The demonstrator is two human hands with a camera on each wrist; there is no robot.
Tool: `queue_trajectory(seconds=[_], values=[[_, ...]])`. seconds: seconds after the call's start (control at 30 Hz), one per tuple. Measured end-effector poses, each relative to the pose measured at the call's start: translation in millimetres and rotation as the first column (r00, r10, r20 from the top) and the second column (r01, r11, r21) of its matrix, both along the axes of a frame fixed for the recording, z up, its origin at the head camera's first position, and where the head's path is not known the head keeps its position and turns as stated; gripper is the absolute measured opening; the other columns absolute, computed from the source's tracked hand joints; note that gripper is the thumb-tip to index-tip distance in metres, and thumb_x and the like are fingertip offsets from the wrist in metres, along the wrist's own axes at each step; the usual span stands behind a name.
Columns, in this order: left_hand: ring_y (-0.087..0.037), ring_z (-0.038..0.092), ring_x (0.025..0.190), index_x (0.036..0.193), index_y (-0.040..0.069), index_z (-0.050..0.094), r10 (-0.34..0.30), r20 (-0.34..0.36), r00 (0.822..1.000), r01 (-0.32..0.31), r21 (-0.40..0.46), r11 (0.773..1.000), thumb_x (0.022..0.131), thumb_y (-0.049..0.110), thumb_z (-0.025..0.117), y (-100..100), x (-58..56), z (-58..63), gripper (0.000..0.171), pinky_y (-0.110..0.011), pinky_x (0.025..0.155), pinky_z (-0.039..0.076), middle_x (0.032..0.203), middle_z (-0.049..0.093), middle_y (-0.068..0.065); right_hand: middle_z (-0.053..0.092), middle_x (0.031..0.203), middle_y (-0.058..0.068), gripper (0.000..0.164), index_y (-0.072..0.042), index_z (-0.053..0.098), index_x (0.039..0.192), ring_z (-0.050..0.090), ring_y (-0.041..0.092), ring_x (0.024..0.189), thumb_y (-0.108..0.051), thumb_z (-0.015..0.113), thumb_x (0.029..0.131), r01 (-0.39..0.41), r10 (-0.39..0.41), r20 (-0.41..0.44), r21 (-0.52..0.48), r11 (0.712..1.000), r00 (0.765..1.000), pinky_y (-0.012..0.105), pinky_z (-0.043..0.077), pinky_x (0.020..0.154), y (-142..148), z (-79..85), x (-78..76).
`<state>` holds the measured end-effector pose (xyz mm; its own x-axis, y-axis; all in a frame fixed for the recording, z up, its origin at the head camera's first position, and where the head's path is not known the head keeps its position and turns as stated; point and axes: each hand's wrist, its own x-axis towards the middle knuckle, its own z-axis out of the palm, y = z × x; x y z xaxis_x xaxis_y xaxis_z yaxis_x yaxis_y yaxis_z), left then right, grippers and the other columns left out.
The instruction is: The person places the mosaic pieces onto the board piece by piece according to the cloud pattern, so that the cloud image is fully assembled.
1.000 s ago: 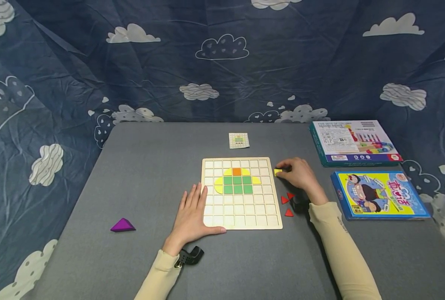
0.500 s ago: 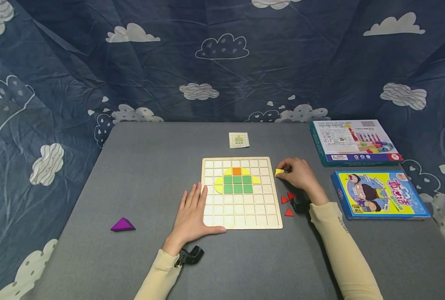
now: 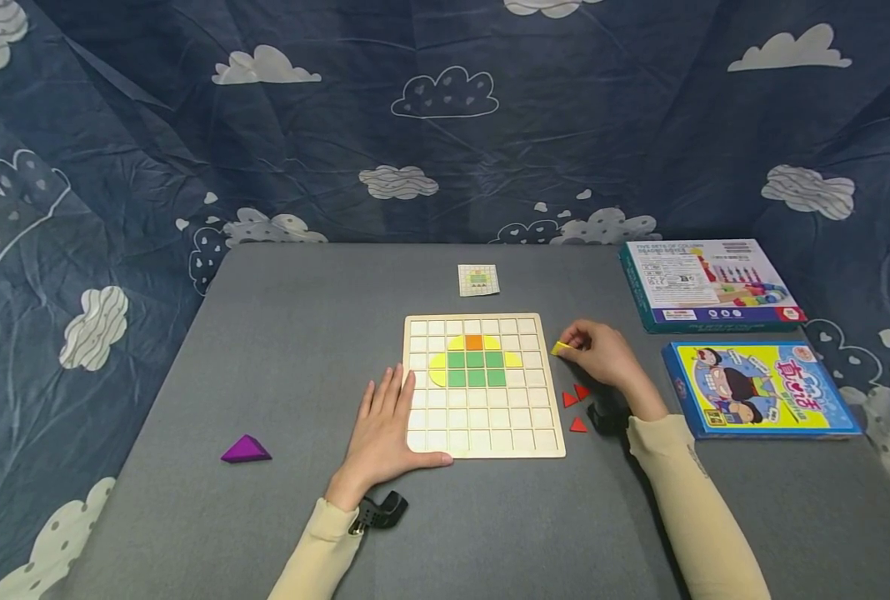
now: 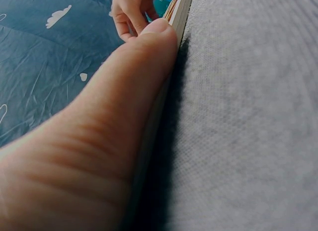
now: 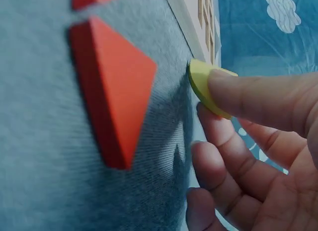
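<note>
A wooden grid board [image 3: 485, 417] lies mid-table, with green squares [image 3: 475, 369], an orange square [image 3: 473, 342] and yellow pieces [image 3: 437, 370] set in its upper cells. Along its left side and lower left corner rests my left hand [image 3: 381, 433], fingers straight, thumb on the near edge. Just right of the board, my right hand [image 3: 601, 354] pinches a yellow piece [image 5: 202, 84] with a curved edge between thumb and fingers; part of it is hidden behind the thumb. Several red triangles [image 3: 578, 425] lie below that hand, and one red triangle [image 5: 117, 92] looms large in the right wrist view.
Beyond the board lies a small pattern card [image 3: 478, 281]. Two boxes sit on the right, a white and teal one [image 3: 715, 283] behind a blue and yellow one [image 3: 760, 390]. A purple pyramid-like block [image 3: 246, 450] is at the left on the grey table [image 3: 302, 333].
My right hand has shifted slightly right and tilted the yellow piece, so it appears narrower in the head view. My left hand and the board stay in place.
</note>
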<state>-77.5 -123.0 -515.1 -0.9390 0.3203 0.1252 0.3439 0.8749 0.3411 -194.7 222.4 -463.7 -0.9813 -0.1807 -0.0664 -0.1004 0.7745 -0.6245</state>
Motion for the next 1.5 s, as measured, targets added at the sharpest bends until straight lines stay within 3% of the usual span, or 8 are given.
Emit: queue_trajectory(seconds=[0.27,0.63,1.5], values=[[-0.029,0.004,0.143,0.151,0.001,0.016,-0.002,-0.034,0.999,0.002,0.002,1.0,0.061,0.087,0.055,-1.5,-0.1,-4.0,0.13,-0.046,0.113,0.002,0.156,0.013,-0.018,0.059,0.082,0.009,0.015,-0.002,0.065,0.091,0.047,0.021,0.067,-0.015,0.071,0.086,0.046,-0.047,-0.01,-0.058,0.997,0.999,0.03,0.036,0.056,-5.8,3.6,11.8],[-0.027,0.002,0.143,0.152,0.003,0.014,0.005,0.004,1.0,-0.005,-0.003,1.0,0.061,0.085,0.058,-0.2,0.5,-0.5,0.129,-0.043,0.113,0.0,0.156,0.011,-0.016,0.058,0.075,0.006,0.017,-0.002,0.066,0.086,0.047,0.019,0.062,-0.016,0.076,0.082,-0.027,0.035,0.051,-0.154,0.988,0.998,0.026,0.035,0.051,-26.6,3.6,20.7],[-0.028,0.003,0.143,0.151,0.002,0.015,0.007,0.006,1.0,-0.007,-0.015,1.0,0.061,0.084,0.06,0.2,0.4,1.4,0.13,-0.044,0.113,0.001,0.156,0.011,-0.017,0.061,0.075,0.002,0.005,-0.006,0.071,0.085,0.05,0.017,0.064,-0.01,0.071,0.085,-0.126,0.144,0.104,-0.165,0.978,0.984,0.029,0.04,0.057,-50.2,-0.7,22.4]])
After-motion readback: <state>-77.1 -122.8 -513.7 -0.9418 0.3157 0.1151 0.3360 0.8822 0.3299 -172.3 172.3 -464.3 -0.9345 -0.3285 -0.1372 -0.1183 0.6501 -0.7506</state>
